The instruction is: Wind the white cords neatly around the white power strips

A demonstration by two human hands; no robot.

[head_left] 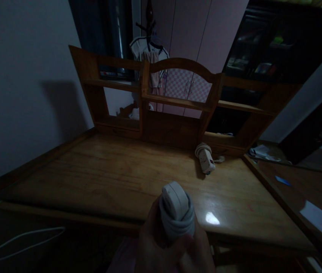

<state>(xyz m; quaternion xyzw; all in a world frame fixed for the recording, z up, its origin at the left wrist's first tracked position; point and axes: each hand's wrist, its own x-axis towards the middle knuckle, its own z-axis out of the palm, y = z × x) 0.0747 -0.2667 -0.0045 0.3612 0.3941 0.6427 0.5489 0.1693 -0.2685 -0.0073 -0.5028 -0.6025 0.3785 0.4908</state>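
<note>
White power strip [176, 206], cord wound round it, clasped upright in left hand [161, 246] over near edge of wooden desk [106, 178]; right hand unseen. Probably mid-carry, any set-down needing a forward reach, short of second strip [206, 160] by hutch [175, 102].

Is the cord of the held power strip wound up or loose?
Wound up: the cord loops tightly around the power strip gripped in the left hand.

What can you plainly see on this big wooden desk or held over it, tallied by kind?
White cord-wound power strips: 2 (held strip, far strip)
Wooden shelf unit: 1
Total: 3
</note>
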